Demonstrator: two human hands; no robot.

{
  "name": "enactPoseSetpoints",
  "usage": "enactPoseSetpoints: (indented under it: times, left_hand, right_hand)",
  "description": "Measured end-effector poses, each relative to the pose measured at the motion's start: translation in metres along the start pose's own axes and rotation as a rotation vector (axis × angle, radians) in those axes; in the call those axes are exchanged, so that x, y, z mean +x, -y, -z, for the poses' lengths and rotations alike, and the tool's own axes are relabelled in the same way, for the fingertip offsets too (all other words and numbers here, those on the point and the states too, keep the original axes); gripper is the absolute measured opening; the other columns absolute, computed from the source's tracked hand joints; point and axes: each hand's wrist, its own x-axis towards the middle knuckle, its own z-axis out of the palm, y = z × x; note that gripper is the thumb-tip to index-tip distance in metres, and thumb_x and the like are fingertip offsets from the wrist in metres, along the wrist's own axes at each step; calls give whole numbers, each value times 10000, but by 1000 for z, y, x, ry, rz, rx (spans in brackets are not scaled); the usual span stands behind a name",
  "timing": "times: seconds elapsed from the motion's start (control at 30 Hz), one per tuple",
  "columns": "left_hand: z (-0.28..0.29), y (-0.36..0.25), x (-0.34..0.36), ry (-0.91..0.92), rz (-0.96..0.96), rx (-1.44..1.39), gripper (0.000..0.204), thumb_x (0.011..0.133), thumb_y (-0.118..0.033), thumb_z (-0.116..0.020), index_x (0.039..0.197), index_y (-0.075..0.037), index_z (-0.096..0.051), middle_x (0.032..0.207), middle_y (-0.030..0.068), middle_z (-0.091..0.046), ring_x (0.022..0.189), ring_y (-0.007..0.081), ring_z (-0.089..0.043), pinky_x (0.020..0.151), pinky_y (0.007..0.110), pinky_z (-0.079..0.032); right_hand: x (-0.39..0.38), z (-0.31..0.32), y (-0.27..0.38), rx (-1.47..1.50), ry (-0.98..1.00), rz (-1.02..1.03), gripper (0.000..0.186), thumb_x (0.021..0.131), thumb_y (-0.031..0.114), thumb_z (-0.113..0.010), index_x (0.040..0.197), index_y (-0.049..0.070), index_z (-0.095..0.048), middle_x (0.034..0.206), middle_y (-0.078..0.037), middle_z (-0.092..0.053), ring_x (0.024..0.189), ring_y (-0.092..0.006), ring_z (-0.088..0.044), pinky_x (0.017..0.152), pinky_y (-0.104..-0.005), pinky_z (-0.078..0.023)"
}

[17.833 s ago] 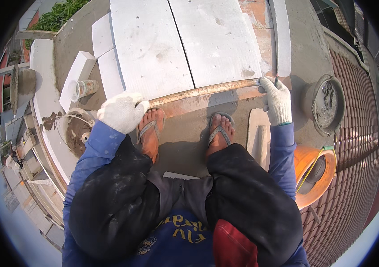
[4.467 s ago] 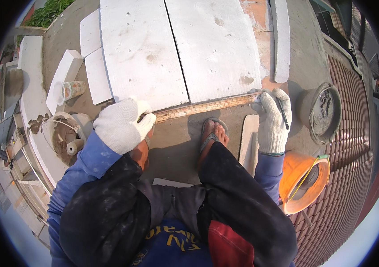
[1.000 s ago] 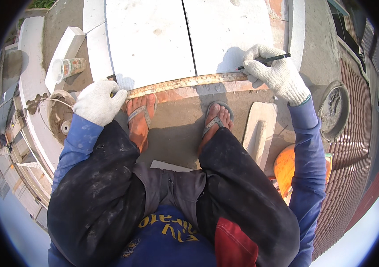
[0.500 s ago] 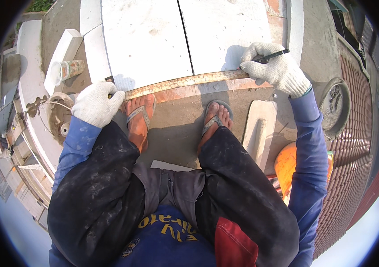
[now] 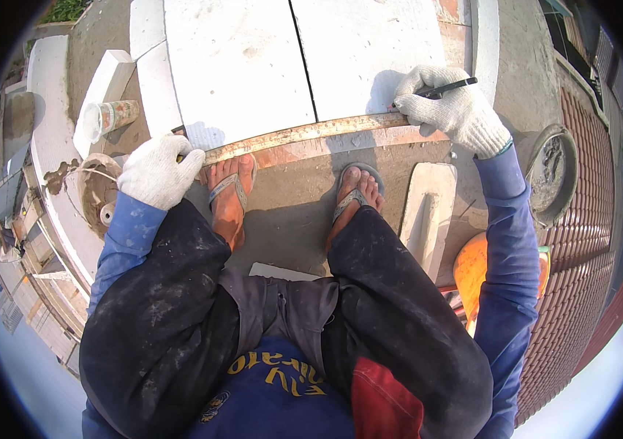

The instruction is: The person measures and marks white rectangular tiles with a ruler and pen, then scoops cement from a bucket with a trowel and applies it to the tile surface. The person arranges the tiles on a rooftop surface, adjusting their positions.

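My left hand (image 5: 159, 170), in a white knit glove, is closed on a tape measure, its case mostly hidden by the fingers. The worn, yellowish blade (image 5: 297, 134) stretches rightward along the near edge of two white slabs (image 5: 370, 58), which have a dark gap between them. At the blade's far right end, my gloved right hand (image 5: 452, 110) grips a black pen (image 5: 456, 87). Its fingertips rest by the blade and the right slab's near edge; whether they also hold the blade cannot be made out.
My sandalled feet stand just behind the blade. A plastering float (image 5: 426, 219) lies to the right, near an orange object (image 5: 472, 272) and a round mortar tub (image 5: 554, 175). On the left are a mortar-caked bucket (image 5: 86, 192), a plastic cup (image 5: 107, 119) and a white block (image 5: 107, 77).
My right hand has shifted very slightly, with the pen still in it. The left hand and the stretched blade look the same.
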Motion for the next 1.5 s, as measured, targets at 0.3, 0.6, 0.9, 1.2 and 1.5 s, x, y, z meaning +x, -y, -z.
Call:
enactPoseSetpoints:
  times: [0.3,0.6,0.9,1.2,1.5]
  left_hand:
    - [3,-1,0,14,12,1,375,1015,-416,-724,1032,-60,-842,1030,193,-792,1014,406,-783,936,509,-606]
    - [0,3,1,33,-3,-16,370,1014,-411,-718,1049,-64,-843,1031,192,-797,1007,396,-786,934,506,-607]
    - [1,2,1,42,-2,-21,372,1018,-408,-706,1053,-61,-838,1006,182,-801,996,396,-788,933,506,-607]
    - [4,3,1,86,28,-80,368,1023,-410,-707,1020,-65,-834,958,187,-795,959,391,-786,892,500,-604]
    - [4,1,3,93,19,-95,379,1020,-414,-705,1074,-70,-856,978,191,-808,971,405,-785,898,517,-609]
  right_hand:
    - [0,-1,-3,-10,-21,28,206,1006,240,-861,1092,57,-821,898,-32,-786,770,-102,-743,647,-278,-638]
    - [-1,-6,1,-30,-53,2,147,1042,174,-846,1055,38,-790,849,-23,-761,721,-82,-713,602,-256,-623]
    - [0,-5,-2,-11,-43,17,142,1042,169,-840,1048,37,-787,841,-17,-752,713,-81,-707,597,-256,-617]
    - [4,-4,-8,-10,-49,30,219,1026,270,-838,1033,55,-795,870,-17,-775,700,-84,-721,568,-266,-575]
    - [-13,-14,4,318,-317,36,249,1073,263,-808,1197,48,-813,918,-44,-778,752,-94,-720,644,-249,-601]
